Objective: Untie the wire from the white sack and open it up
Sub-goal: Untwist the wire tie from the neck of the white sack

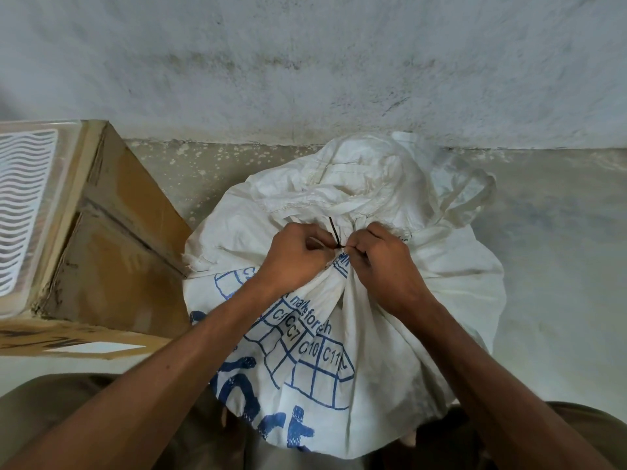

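A full white woven sack [451, 283] with blue print stands on the floor in front of me, its neck gathered and bound by a thin dark wire [334, 234]. One wire end sticks up from the knot between my hands. My left hand [295, 256] is pinched on the wire at the left side of the neck. My right hand [380, 262] pinches the wire and bunched fabric from the right. Both sets of fingertips meet at the knot and hide most of it. The loose sack top [366, 178] flops back toward the wall.
A brown cardboard box [118, 232] stands close on the left, touching the sack, with a white slatted plastic panel [23, 205] on it. A stained wall [305, 62] rises just behind the sack. Bare concrete floor [559, 232] spreads to the right. My knees frame the sack below.
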